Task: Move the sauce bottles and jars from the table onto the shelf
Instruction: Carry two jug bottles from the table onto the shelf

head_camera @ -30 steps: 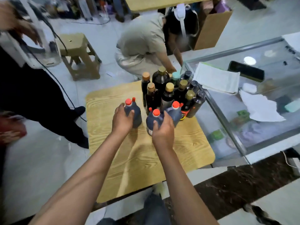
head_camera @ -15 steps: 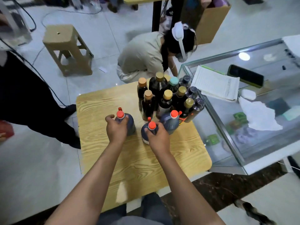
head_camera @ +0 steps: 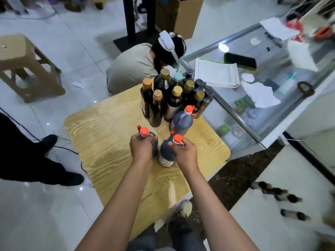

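Sauce bottles [head_camera: 174,98] stand bunched at the far end of the wooden table [head_camera: 108,127], dark glass with gold, tan and one teal cap, hard against the glass display case [head_camera: 253,109]. Three squat dark jugs with orange caps sit nearer the table's middle: one [head_camera: 182,122] stands free just in front of the cluster, while the other two are in hand. The left hand [head_camera: 140,148] is clenched round the neck of the left jug [head_camera: 151,140], its body mostly hidden behind the fingers. The right hand [head_camera: 184,151] grasps the neck of the right jug [head_camera: 166,153], whose pale label shows low on its side; whether either jug is clear of the table cannot be told. Compared with half a second ago, both held jugs sit further from the cluster and closer to the near table edge, and the crouching person [head_camera: 134,67] beyond the table bends lower.
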Demonstrator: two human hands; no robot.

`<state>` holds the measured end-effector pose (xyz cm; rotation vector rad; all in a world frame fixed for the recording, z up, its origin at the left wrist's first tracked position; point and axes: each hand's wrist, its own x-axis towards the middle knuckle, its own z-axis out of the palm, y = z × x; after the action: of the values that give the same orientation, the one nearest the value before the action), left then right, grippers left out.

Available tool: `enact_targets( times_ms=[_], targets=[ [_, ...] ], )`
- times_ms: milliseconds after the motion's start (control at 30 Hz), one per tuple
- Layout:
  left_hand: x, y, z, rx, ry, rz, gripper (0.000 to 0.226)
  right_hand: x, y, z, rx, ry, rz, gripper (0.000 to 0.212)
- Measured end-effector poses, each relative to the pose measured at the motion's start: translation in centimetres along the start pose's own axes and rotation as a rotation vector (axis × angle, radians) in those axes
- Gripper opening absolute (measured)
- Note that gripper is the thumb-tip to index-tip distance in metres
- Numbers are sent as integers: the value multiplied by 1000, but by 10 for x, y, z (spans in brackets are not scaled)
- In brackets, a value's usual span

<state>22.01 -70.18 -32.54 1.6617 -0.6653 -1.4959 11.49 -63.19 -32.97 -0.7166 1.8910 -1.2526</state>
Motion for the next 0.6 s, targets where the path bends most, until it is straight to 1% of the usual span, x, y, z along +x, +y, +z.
enact_targets(
  times_ms=[67, 133, 200, 233, 333, 433, 533, 600],
  targets=[
    [-23, -2, 5, 8, -36, -39, 26, -13, 4, -15, -10, 28, -4, 12],
    [-47, -7, 12, -5, -77, -108, 17, -28, 8, -37, -2, 49, -13, 9],
    [-72, -13, 21, 23, -125, -135, 14, -44, 11, -60, 19, 83, -18, 9],
    [-87, -16, 26, 49, -156, -120, 14, -53, 12, -74, 34, 115, -19, 10],
    [-132, -28, 46, 67, -256, -107, 26, -77, 12, -123, 87, 199, -49, 8],
    [-188, -39, 73, 106, -422, -77, 23, -108, 16, -181, 111, 301, -74, 5],
    [-248, -50, 109, 125, -578, -3, 25, -137, 16, -245, 161, 391, -110, 11],
    [-294, -60, 133, 113, -681, 39, 22, -160, 15, -294, 194, 457, -152, 19]
  ],
)
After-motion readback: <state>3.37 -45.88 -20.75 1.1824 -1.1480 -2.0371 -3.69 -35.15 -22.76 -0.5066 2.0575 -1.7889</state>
